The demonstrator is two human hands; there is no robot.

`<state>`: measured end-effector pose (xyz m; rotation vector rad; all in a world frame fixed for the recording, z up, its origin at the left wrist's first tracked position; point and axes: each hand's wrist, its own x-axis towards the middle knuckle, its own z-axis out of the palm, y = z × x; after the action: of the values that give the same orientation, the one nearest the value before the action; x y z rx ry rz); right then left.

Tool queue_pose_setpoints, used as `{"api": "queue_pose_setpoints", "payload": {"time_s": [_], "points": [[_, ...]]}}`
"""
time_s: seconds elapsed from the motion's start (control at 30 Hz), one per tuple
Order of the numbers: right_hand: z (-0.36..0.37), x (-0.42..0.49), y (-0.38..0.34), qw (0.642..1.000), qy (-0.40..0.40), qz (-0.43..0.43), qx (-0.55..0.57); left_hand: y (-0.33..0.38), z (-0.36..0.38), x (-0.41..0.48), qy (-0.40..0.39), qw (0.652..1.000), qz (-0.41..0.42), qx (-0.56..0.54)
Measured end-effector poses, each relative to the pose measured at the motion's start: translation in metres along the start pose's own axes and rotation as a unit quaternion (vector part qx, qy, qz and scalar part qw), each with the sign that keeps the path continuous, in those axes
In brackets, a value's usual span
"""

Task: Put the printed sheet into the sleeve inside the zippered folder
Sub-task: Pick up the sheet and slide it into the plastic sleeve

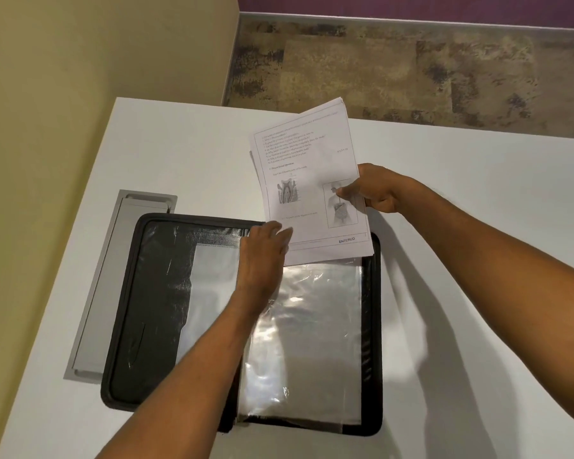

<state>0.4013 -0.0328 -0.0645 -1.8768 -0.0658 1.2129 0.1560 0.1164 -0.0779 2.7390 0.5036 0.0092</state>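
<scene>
A black zippered folder (140,309) lies open on the white table. Clear plastic sleeves (312,342) cover its right half. The printed sheet (305,180), white with text and anatomy drawings, is tilted over the folder's top right edge, its lower edge at the sleeve's opening. More paper edges show behind it. My right hand (375,190) pinches the sheet's right edge, thumb on the printed face. My left hand (265,250) is at the top of the sleeve, its fingers curled over the sheet's lower left corner.
A grey metal cable hatch (113,283) is set in the table left of the folder. A beige wall (63,94) stands on the left. Past the table's far edge lies mottled brown carpet (411,71).
</scene>
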Motion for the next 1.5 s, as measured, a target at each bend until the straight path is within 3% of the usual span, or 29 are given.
{"api": "queue_pose_setpoints", "payload": {"time_s": [0.27, 0.57, 0.97, 1.13, 1.33, 1.5], "points": [[-0.010, -0.005, 0.017, 0.999, 0.010, 0.011, 0.029, -0.006, -0.010, 0.012, -0.049, 0.997, 0.036, -0.047], [-0.016, -0.003, -0.018, 1.000, 0.022, 0.012, -0.009, 0.004, -0.007, 0.014, -0.071, 0.994, 0.050, -0.065], [0.018, 0.002, -0.043, 0.997, 0.018, 0.012, -0.073, 0.080, -0.004, 0.009, -0.097, 0.979, 0.137, -0.115], [0.023, 0.000, -0.042, 0.996, 0.024, 0.013, -0.084, 0.101, -0.001, 0.005, -0.084, 0.984, 0.138, -0.080], [0.028, 0.002, -0.031, 0.998, 0.029, 0.031, -0.055, 0.123, 0.008, -0.010, -0.072, 0.992, 0.090, 0.044], [0.030, 0.005, -0.023, 0.997, 0.038, 0.044, -0.047, 0.127, 0.026, -0.013, -0.016, 0.993, 0.113, 0.027]]}}
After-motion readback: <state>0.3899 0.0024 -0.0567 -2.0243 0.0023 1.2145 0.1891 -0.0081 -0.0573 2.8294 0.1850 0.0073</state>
